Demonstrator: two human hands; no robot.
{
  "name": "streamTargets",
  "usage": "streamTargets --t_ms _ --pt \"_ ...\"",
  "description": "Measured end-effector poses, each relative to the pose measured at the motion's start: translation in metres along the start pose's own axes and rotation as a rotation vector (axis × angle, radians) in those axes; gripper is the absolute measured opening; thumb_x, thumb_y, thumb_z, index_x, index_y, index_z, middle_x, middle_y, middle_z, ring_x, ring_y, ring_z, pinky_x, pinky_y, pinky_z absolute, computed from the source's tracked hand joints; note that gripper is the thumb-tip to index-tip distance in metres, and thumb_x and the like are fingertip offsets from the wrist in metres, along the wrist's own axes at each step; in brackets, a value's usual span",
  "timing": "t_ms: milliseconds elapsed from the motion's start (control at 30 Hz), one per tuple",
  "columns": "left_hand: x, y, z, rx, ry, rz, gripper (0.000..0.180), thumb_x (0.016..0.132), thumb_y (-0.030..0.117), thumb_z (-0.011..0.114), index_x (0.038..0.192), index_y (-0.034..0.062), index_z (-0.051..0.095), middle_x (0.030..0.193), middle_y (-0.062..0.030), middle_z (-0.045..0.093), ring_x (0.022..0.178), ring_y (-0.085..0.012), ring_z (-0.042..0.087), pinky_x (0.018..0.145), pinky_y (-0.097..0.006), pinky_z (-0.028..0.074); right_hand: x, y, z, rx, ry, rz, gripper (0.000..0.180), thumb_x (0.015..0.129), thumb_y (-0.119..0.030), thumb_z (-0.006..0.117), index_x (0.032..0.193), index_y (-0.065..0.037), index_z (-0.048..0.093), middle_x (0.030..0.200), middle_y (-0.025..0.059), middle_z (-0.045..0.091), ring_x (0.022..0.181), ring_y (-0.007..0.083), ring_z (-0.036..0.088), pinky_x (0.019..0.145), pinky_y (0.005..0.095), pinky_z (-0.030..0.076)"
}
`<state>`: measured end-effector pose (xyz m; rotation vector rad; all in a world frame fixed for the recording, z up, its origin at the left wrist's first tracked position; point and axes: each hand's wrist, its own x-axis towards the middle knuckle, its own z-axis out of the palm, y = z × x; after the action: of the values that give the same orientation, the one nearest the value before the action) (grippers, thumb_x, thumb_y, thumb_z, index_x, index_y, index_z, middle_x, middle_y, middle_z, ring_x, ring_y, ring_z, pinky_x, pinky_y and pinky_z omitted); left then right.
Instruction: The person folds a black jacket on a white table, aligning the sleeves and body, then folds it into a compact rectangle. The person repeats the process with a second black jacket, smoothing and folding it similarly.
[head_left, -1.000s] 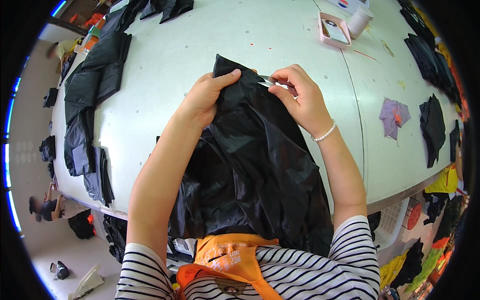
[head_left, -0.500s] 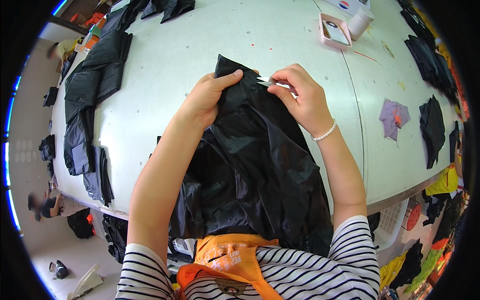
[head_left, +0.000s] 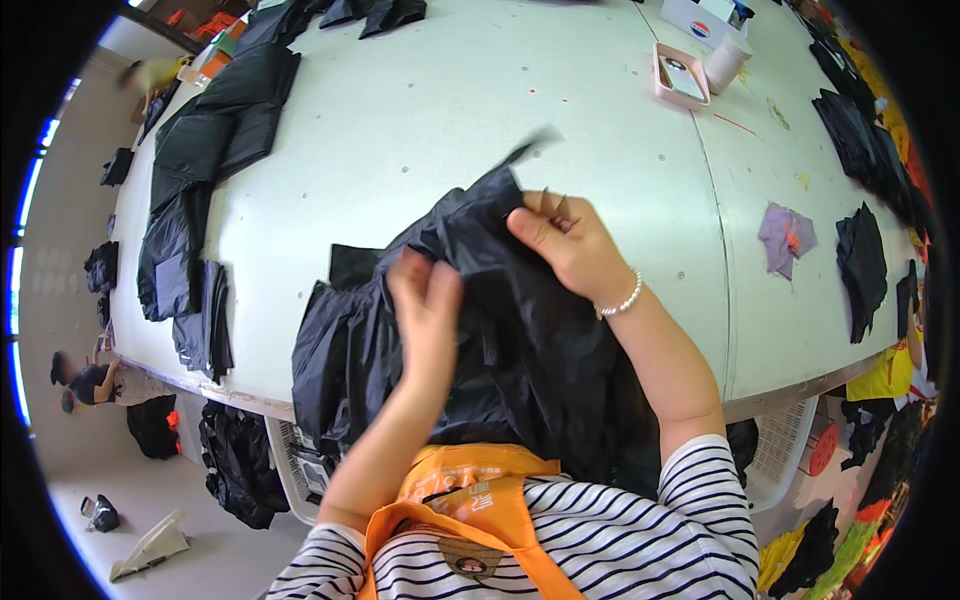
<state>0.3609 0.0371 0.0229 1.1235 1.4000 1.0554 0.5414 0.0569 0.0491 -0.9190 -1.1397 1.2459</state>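
Observation:
A shiny black garment (head_left: 540, 350) lies gathered over the table's near edge and against my front. My right hand (head_left: 572, 245), with a beaded bracelet at its wrist, pinches the raised upper edge of this cloth between thumb and fingers. Small pointed shapes show between those fingers, too unclear to name. A thin dark strip (head_left: 530, 148), smeared by motion, sticks up from the cloth's top corner. Over the middle of the garment is my left hand (head_left: 425, 305), its fingers blurred, so whether it grips the fabric cannot be made out.
Folded black garments (head_left: 190, 150) line the table's left side, with more black cloth (head_left: 860, 260) on the right. A lilac scrap (head_left: 786, 240) lies nearby. At the far right stand a pink tray (head_left: 680, 98), a white cylinder (head_left: 728, 62) and a box (head_left: 700, 22). White baskets (head_left: 785, 450) sit below.
My left hand has left the top corner and come down toward me. My right hand has lowered slightly and now pinches the cloth. The silvery pointed tool seen at its fingers no longer shows clearly.

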Motion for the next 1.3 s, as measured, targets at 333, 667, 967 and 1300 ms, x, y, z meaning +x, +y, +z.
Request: streamTargets --t_ms 333,667,967,1300 --pt "-0.143 0.01 -0.161 -0.731 -0.254 -0.163 0.046 0.077 0.004 0.052 0.123 -0.0015 0.049 0.113 -0.0124 0.061 0.104 -0.0262 0.059 0.093 -0.038 0.046 -0.037 -0.024 0.106 -0.227 -0.107 -0.191 0.035 0.081 -0.001 0.056 0.116 -0.004 0.061 0.106 0.0032 0.065 0.064 -0.0007 0.044 0.059 0.0162 0.039" --pt "-0.259 0.007 -0.356 -0.332 -0.857 0.225 0.021 0.069 0.001 0.065 0.089 -0.0022 0.063 0.098 -0.0153 0.064 0.092 -0.027 0.061 0.086 -0.033 0.044 -0.185 0.121 0.255 -0.335 -0.902 0.354 0.064 0.074 0.004 0.054 0.135 -0.015 0.049 0.109 0.0016 0.06 0.07 0.0064 0.043 0.066 0.0212 0.042" --pt "-0.326 -0.004 -0.367 -0.473 -1.603 0.279 0.036 0.073 0.012 0.076 0.103 -0.0036 0.062 0.112 -0.0153 0.061 0.102 -0.0265 0.058 0.088 -0.031 0.043 -0.351 0.082 0.271 -0.428 -0.006 0.083 0.021 0.079 0.002 0.058 0.1 -0.003 0.058 0.1 0.0103 0.066 0.093 0.0182 0.062 0.085 0.0292 0.048" --pt "-0.345 0.065 -0.398 0.537 -1.249 0.771 0.063 0.074 0.045 0.073 0.106 -0.0005 0.042 0.065 -0.016 0.058 0.06 -0.0341 0.06 0.053 -0.04 0.046 -0.484 -0.281 0.199 -0.67 0.608 -0.338 0.036 0.103 -0.031 0.032 0.106 -0.004 0.055 0.099 0.0032 0.057 0.094 0.0134 0.054 0.095 0.0281 0.041"
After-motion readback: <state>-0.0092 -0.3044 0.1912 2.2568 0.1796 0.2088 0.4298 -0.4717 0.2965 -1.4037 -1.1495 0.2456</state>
